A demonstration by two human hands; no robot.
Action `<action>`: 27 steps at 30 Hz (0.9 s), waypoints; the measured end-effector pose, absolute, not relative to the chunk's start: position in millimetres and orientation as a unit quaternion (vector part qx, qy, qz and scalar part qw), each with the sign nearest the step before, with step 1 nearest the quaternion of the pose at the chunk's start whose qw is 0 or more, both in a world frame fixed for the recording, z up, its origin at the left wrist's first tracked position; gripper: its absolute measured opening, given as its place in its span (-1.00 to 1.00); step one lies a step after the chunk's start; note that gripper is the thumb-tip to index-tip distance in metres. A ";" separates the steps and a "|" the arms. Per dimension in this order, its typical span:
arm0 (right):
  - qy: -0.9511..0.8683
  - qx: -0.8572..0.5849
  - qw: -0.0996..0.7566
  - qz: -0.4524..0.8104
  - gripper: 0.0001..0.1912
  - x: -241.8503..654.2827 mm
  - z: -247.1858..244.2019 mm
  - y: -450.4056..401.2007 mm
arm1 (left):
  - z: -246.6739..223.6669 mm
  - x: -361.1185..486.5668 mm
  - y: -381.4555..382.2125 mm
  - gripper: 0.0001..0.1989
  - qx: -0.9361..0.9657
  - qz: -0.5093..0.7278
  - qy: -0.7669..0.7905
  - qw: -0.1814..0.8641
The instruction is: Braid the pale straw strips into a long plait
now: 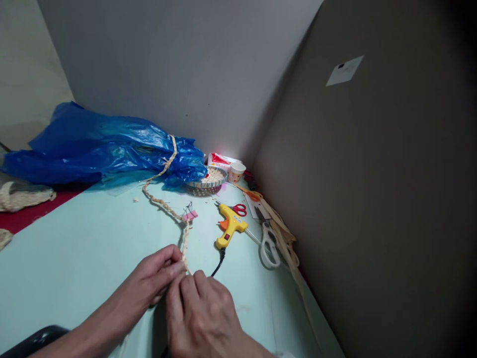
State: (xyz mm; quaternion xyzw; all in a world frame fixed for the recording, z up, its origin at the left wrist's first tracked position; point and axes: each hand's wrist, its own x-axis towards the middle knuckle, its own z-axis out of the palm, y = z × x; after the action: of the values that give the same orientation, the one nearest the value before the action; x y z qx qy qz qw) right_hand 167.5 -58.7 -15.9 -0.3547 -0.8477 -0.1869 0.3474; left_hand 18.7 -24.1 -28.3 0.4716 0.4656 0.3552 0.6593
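Observation:
A long pale braided cord (185, 241) runs from my fingers up the table and over a blue plastic bag (112, 144). My left hand (158, 272) pinches the cord near its lower end between thumb and fingers. Close beside it, my right hand (204, 311) is closed just below, its fingertips on the strands; its knuckles hide part of the grip. Farther up, a pink binder clip (190, 216) with wire handles sits on the cord. A yellow glue gun (229, 226) lies to the right of the cord, apart from both hands.
White-handled scissors (269, 248) and red-handled scissors (239, 210) lie on the right, by flat tan strips (285, 236) along the wall. A woven basket (206, 188) and paper cup (237, 172) stand at the back. The black cable (219, 263) passes behind my right hand.

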 end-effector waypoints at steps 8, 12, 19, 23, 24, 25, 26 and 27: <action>-0.760 -0.493 0.297 0.301 -0.78 201.7 15.8 -33.4 | -21.6 16.9 -26.1 -0.63 0.537 0.346 0.496 0.588; -0.728 -0.477 0.233 0.434 -0.77 195.1 14.8 -28.6 | -17.8 16.8 -26.4 -0.69 0.613 0.327 0.525 0.492; -0.712 -0.475 0.278 0.437 -0.76 191.4 10.7 -29.1 | -13.4 14.1 -26.8 -0.67 0.655 0.290 0.529 0.454; -0.682 -0.469 0.328 0.455 -0.65 191.2 2.8 -27.3 | -5.7 13.8 -29.9 -0.74 0.681 0.296 0.527 0.414; -0.676 -0.470 0.335 0.458 -0.64 190.2 1.2 -27.5 | -4.3 14.3 -31.5 -0.76 0.688 0.304 0.525 0.398; -0.672 -0.472 0.339 0.460 -0.64 189.0 0.0 -28.2 | -3.6 14.9 -33.4 -0.77 0.695 0.312 0.526 0.379; -0.669 -0.472 0.343 0.460 -0.65 187.6 -0.8 -29.2 | -3.5 15.6 -35.5 -0.79 0.701 0.314 0.531 0.356; -0.669 -0.473 0.346 0.457 -0.66 186.2 -1.2 -30.5 | -3.9 16.5 -37.6 -0.80 0.708 0.309 0.541 0.331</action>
State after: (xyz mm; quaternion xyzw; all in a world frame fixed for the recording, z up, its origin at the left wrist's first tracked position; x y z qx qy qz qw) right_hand 186.2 -30.5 -1.2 -0.4727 -0.6691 0.4574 0.3459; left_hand 16.5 -37.6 -3.9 0.7084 0.5414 0.3089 0.3311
